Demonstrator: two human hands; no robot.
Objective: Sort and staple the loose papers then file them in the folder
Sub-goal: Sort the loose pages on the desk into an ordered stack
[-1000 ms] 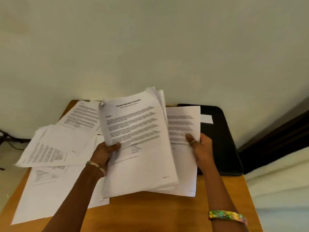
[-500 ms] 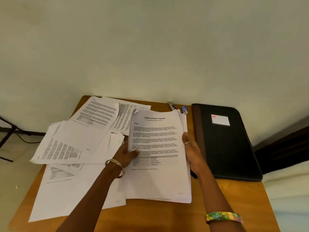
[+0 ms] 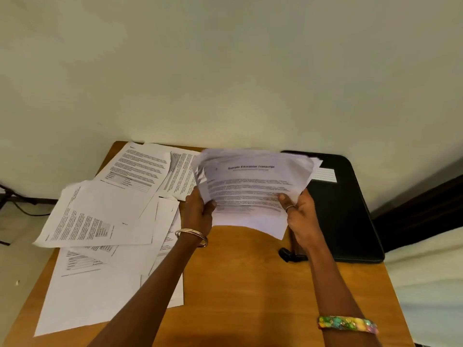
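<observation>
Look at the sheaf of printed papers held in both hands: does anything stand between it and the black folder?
Nothing visible does. The sheaf of white printed papers, held by the left hand and right hand, already overlaps the closed black folder at its left edge.

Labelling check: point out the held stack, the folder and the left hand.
stack (image 3: 253,186), head view, middle of the top sheet's text.
folder (image 3: 343,216), head view, bare black cover.
left hand (image 3: 199,211), head view, back of the hand.

Left hand (image 3: 199,209), right hand (image 3: 299,211), both gripping, raised
</observation>
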